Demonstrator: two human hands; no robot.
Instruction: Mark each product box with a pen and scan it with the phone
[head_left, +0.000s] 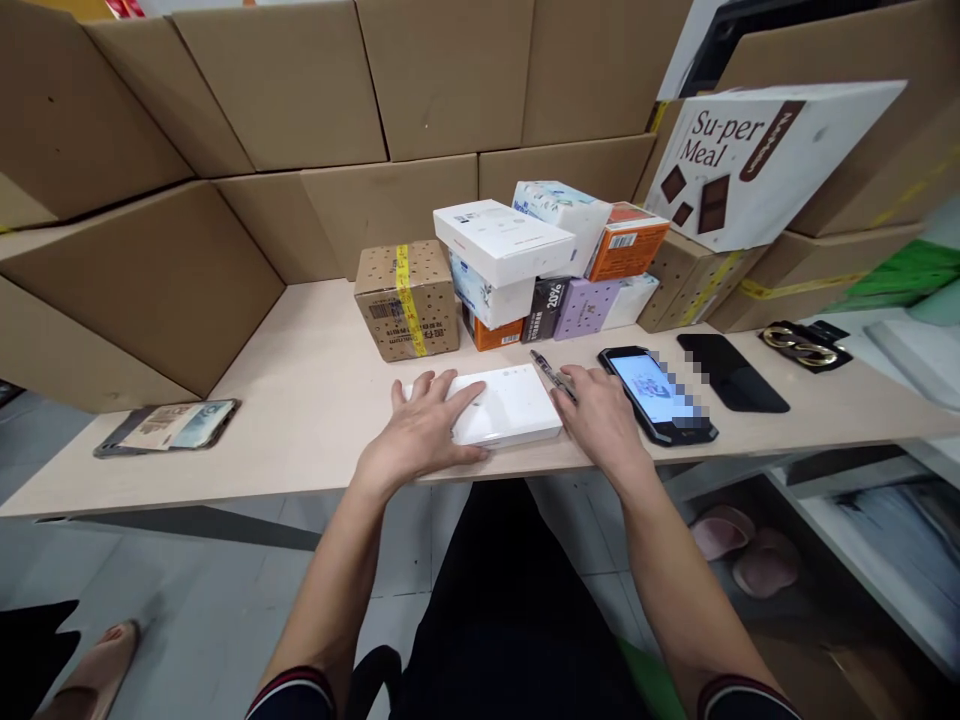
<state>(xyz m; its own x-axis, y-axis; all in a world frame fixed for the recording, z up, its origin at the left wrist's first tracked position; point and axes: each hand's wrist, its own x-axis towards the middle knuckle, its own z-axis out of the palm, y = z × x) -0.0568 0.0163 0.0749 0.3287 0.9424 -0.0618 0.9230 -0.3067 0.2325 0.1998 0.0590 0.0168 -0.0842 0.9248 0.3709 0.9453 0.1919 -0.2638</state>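
Note:
A flat white box (512, 400) lies near the front edge of the table. My left hand (424, 425) rests on its left part with the fingers spread, thumb along the near edge. Right beside the box's other end is my right hand (600, 415), its fingers closed around the lower end of a dark patterned pen (551, 374). The pen points away from me, towards the stacked boxes; its lower end is partly hidden by the fingers. Just right of that hand lies a rugged black phone (649, 385) with a lit screen, partly pixelated.
Behind stand a taped brown carton (406, 300), a stacked white box (502, 240), an orange box (628, 242) and a purple box (585, 305). Large cartons (277, 85) wall the back. A dark flat slab (731, 372) and gold rings (802, 345) lie right, banknotes (176, 425) left.

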